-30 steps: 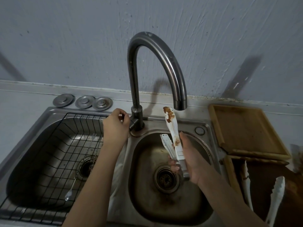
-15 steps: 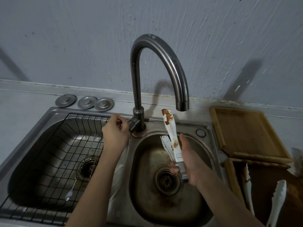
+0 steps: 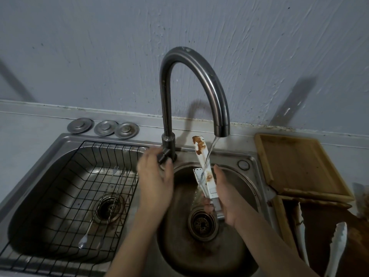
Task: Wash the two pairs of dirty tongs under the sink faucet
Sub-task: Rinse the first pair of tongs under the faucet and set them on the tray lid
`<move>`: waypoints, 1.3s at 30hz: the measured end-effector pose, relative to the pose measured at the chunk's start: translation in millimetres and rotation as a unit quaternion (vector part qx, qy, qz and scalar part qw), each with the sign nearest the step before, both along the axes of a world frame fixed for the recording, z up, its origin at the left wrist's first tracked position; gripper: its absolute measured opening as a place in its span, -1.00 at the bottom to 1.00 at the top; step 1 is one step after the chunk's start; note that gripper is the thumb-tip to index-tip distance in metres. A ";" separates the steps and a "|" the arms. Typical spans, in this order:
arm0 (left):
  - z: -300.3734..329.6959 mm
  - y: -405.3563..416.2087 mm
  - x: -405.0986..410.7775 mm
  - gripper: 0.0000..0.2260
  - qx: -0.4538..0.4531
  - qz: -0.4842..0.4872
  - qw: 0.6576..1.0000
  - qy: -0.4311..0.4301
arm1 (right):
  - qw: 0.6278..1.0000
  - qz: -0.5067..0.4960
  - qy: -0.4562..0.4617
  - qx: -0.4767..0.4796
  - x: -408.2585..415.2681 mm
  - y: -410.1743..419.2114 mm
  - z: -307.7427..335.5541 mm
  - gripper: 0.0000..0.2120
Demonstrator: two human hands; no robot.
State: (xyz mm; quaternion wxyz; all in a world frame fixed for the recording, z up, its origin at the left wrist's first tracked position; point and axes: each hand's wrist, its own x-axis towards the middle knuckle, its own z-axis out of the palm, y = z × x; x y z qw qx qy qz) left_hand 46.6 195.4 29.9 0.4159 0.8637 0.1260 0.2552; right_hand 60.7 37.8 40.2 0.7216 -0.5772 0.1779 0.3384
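Double steel sink [image 3: 65, 140] fills the lower left and centre of frame. Left basin holds a black wire rack [image 3: 60, 196] with a long spoon [image 3: 87, 230] and a fork [image 3: 111, 176] lying on it above the drain. Right basin [image 3: 199, 256] is stained; a person's right hand [image 3: 225, 198] is closed around the handle end of the soiled tongs [image 3: 203, 156], arms pointing up toward frame centre, brown residue on the tips. Water [image 3: 211, 148] runs from the gooseneck faucet [image 3: 199, 76] onto the tongs. Left hand [image 3: 155, 176] sits at the faucet lever at the base, motion-blurred, so its grip is unreadable. Second tongs [image 3: 337, 246] lie in the lower right on a brown board [image 3: 319, 216], cut off by the frame edge; their state of dirt is hard to read. Wooden tray [image 3: 299, 162] sits right of the sink. Three metal drain caps [image 3: 103, 127] line the grey counter [image 3: 30, 124] at upper left of the sink. Rough grey plaster wall [image 3: 99, 47] behind, grime along the joint.
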 end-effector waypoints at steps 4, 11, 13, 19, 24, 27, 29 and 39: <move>-5.9 -37.6 -20.0 -0.89 -0.339 -0.234 0.894 0.175 | 0.995 0.025 -0.023 -0.089 5.7 14.4 -6.7 -0.49; -14.8 -36.5 -26.7 -0.86 -0.404 -0.241 0.854 0.223 | 0.993 0.058 -0.056 -0.087 -3.4 15.1 -24.3 -0.52; -14.9 -34.9 -25.6 -0.85 -0.379 -0.234 0.866 0.228 | 0.988 0.096 -0.079 -0.089 -7.3 12.5 -25.7 -0.57; -14.1 -39.4 -28.3 -0.76 -0.327 -0.222 0.881 0.260 | 0.932 0.085 -0.271 -0.227 11.0 -0.7 -26.4 -0.79; -16.4 -40.7 -29.8 -0.69 -0.318 -0.179 0.892 0.268 | 0.940 0.080 -0.270 -0.191 6.8 -3.4 -34.9 -0.87; -14.4 -37.4 -29.2 -0.71 -0.291 -0.189 0.901 0.259 | 0.969 0.044 -0.212 -0.119 1.8 -2.5 -38.0 -0.90; -14.0 -37.5 -30.8 -0.73 -0.277 -0.190 0.902 0.271 | 0.958 0.014 -0.229 -0.174 9.3 -4.7 -42.2 -0.80; -8.6 -28.2 -31.0 -0.79 -0.344 -0.223 0.867 0.282 | 0.637 0.175 -0.637 -0.396 -24.5 -21.2 -55.9 -0.58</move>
